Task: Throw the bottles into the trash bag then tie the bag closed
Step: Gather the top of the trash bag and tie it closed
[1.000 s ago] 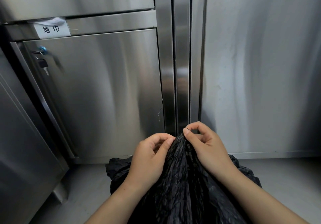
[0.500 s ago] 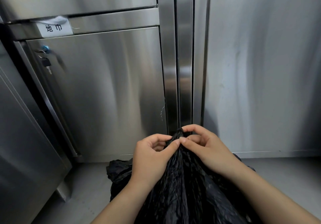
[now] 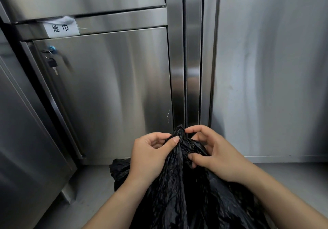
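A black crinkled trash bag (image 3: 179, 193) stands on the grey floor in the lower middle of the head view, its top gathered into a narrow bunch. My left hand (image 3: 147, 156) pinches the bunched top from the left, thumb pressed on the plastic. My right hand (image 3: 213, 154) holds the same bunch from the right, index finger and thumb curled round the plastic. No bottles are in sight; the bag's inside is hidden.
Stainless steel cabinet (image 3: 106, 90) fronts rise straight ahead, with a labelled door and a key (image 3: 52, 65) hanging in its lock at the left. A plain steel panel (image 3: 266, 68) fills the right. Another steel unit (image 3: 21, 140) juts out at the left. Grey floor (image 3: 92, 196) surrounds the bag.
My right hand has shifted its grip, its fingers now spread and curled round the gathered top. The bunched tip sticks up a little more between both hands.
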`<state>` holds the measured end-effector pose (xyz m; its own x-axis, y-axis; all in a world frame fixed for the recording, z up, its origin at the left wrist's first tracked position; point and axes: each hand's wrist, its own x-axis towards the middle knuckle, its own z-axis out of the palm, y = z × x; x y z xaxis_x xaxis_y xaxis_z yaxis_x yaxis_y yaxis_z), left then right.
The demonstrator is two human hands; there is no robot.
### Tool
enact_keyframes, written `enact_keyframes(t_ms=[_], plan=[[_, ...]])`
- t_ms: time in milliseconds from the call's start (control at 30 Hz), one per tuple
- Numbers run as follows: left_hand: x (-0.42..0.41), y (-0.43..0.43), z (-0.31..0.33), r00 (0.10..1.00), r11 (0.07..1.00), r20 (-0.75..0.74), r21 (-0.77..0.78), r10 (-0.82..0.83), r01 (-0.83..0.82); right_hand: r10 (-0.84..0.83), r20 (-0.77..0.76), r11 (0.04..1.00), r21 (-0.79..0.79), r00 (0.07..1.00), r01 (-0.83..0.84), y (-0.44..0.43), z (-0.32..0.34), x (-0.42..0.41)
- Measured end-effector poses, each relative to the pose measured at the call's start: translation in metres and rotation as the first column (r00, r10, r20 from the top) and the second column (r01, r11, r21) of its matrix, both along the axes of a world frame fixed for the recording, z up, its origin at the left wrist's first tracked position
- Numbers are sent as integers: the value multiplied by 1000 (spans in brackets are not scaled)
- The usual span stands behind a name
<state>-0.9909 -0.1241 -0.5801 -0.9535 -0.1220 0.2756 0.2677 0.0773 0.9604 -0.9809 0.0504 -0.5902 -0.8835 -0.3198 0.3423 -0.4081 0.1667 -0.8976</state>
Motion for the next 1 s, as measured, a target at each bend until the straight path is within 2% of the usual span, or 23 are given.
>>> enact_keyframes(t_ms=[100, 200, 267, 433, 600, 733, 833, 1000], plan=[[1, -1, -1, 998, 1000, 64, -4, -22, 22, -40, -182, 980, 185, 983, 74, 5, 9, 2], [4, 0, 1, 969, 990, 203, 33, -138, 134, -57, -469, 893, 371, 882, 255, 6, 14, 3], [5, -1, 3, 957, 983, 226, 9, -180, 183, -50, -505, 870, 402, 862, 286, 6, 14, 4], [6, -4, 8, 971, 964, 91, -130, -222, 232, -82, -525, 850, 407, 847, 335, 7, 15, 2], [4, -11, 8, 952, 939, 16, -160, -306, 305, -123, -496, 865, 371, 860, 338, 4, 19, 1], [4, -12, 6, 955, 942, -20, -173, -297, 289, -103, -428, 900, 345, 898, 267, 1, 18, 3], [4, -10, 4, 960, 950, -49, -166, -275, 264, -134, -273, 939, 271, 953, 210, -1, 16, 5], [6, -6, 5, 960, 957, -91, -141, -266, 252, -118, -25, 993, -13, 993, 118, -2, 13, 4]])
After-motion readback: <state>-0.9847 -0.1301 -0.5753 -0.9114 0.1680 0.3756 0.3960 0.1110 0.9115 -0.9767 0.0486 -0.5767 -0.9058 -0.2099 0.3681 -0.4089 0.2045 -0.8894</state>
